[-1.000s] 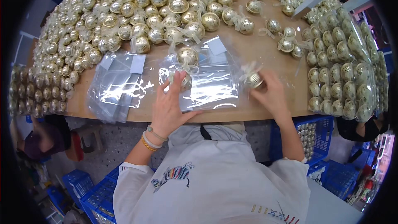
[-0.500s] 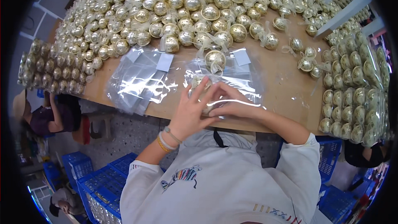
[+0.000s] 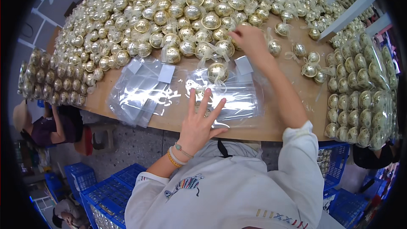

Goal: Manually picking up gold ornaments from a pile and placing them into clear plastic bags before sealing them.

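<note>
**Hands over clear bags and gold balls**

Left hand point(image 3: 198, 124) flat, fingers spread, pressing on the stack of clear bags point(image 3: 231, 98) at the near edge of the bench point(image 3: 169, 121). One gold ball point(image 3: 217, 71) resting at the far end of that stack, well beyond the left fingertips. Right hand point(image 3: 250, 39) stretched past the stack to the heap of gold balls point(image 3: 169, 12); grip state impossible to tell. Second pile of clear bags point(image 3: 142, 89) left of the stack. Packed trays of balls point(image 3: 362, 97) right of it, bare bench between. Blue crates point(image 3: 101, 191) below the bench edge.

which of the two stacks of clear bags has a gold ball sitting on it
The stack of clear bags under the left hand; a gold ball rests on its far end. The other stack, further left, carries none.
</note>
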{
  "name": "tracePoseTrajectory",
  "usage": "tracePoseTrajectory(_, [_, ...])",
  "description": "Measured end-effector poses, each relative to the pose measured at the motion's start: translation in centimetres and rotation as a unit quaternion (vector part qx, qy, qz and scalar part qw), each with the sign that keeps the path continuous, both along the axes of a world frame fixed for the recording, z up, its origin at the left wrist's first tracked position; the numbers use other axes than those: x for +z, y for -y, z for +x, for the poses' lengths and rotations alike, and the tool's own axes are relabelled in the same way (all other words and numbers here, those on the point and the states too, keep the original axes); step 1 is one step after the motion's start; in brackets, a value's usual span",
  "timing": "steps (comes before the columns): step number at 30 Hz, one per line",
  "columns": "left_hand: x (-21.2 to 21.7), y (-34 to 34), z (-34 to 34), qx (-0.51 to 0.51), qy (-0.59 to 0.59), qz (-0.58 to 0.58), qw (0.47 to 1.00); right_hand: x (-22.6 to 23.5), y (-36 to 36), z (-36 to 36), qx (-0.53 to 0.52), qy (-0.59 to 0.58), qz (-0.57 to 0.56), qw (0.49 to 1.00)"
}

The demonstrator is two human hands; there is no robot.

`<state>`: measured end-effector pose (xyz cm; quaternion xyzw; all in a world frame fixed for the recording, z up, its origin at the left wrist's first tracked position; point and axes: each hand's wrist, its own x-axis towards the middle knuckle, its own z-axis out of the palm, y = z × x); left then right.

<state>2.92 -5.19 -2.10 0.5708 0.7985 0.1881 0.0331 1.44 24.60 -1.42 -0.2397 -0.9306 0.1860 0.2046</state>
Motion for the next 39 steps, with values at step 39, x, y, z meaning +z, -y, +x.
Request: tracePoseTrajectory(39, [-0.4,0.1,-0.5,-0.040,-0.025,0.022,0.999,-4.9,11.4,13.3,0.098,-0.116,-0.516,0.843])
